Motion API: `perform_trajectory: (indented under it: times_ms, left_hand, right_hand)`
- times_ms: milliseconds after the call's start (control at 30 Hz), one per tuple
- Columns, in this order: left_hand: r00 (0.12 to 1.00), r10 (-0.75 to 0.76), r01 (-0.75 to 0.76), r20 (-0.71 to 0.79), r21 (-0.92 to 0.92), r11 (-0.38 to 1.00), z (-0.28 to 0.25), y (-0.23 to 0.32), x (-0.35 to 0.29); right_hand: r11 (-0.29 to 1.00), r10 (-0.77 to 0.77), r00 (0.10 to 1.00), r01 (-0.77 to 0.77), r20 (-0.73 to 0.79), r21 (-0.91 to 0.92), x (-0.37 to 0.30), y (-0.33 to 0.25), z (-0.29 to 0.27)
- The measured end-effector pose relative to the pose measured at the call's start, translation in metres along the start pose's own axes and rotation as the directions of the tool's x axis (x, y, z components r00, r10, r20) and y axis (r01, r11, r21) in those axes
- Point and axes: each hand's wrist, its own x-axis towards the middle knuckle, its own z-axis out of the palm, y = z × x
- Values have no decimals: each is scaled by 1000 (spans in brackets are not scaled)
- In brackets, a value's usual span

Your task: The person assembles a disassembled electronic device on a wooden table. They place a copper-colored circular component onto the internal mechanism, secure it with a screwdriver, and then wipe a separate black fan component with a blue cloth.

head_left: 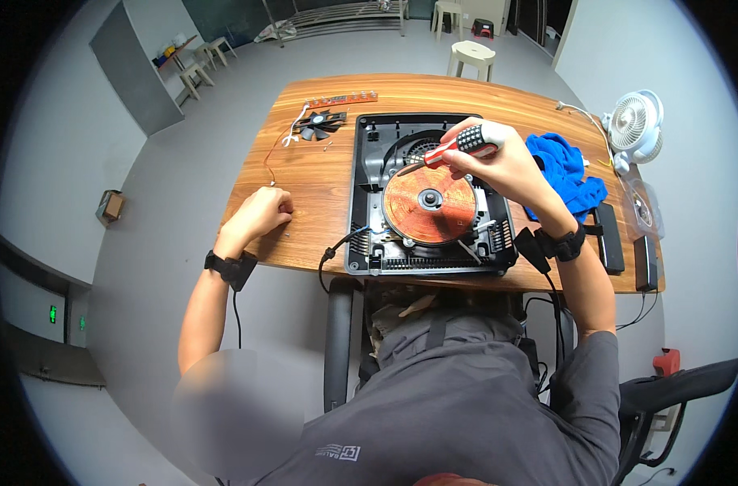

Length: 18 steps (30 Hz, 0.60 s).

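Note:
My right hand [498,158] grips a screwdriver [438,155] with a red, white and black handle, its shaft slanting down to the left. The tip is over the upper edge of a round copper coil [417,215]; whether it touches cannot be told. That coil lies inside an opened black induction cooker housing [359,186]. Left of the housing, my left hand [263,212] rests on the table with its fingers curled closed. Anything between those fingers is hidden. Small screws [287,235] lie close by it.
On the wooden table [320,174], a black cooling fan [320,124] and a narrow circuit board [344,100] with wires lie far left. To the right are a blue cloth [563,174], a white fan [633,125], a clear container [646,206] and black boxes [608,239].

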Motion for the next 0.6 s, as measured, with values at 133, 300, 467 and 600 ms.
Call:
perform_trajectory:
  times_ms: [133,300,467,600]
  left_hand:
    - [1000,24,-24,-13,8,1000,3,-5,3]
    - [1000,26,-26,-8,8,1000,4,-3,6]
    - [999,27,-27,17,8,1000,1,3,9]
    - [1000,11,-10,26,-25,1000,1,3,9]
  right_hand:
    - [1000,1,1000,-1,4,27,-1,-3,0]
    - [1000,-19,1000,19,-17,-19,-4,2,-2]
    - [998,-51,998,50,-29,-42,-6,2,-4]
    - [999,6,1000,-6,-2,-33,-7,0,-9]
